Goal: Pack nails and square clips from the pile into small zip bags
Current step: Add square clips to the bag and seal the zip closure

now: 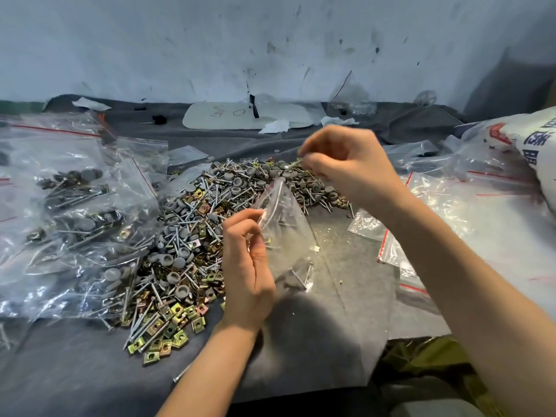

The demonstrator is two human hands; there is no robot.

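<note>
A table [346, 311] draped in grey cloth carries everything. Across its middle spreads a pile [192, 236] of nails, grey caps and square clips [171, 326], the clips thickest towards the near edge. Filled bags [69, 212] lie heaped along the left edge, and flat empty bags [451, 206] lie along the right edge beside a white printed sack [535, 145]. Just right of the pile, the left hand [246, 266] pinches the rim of a small zip bag [285, 236], holding it upright with its mouth open. A few nails [301, 278] lie in its bottom corner. The right hand [343, 164] hangs above the far side of the pile, its fingers curled and pinching a small pale piece [297, 161], too blurred to name.
</note>
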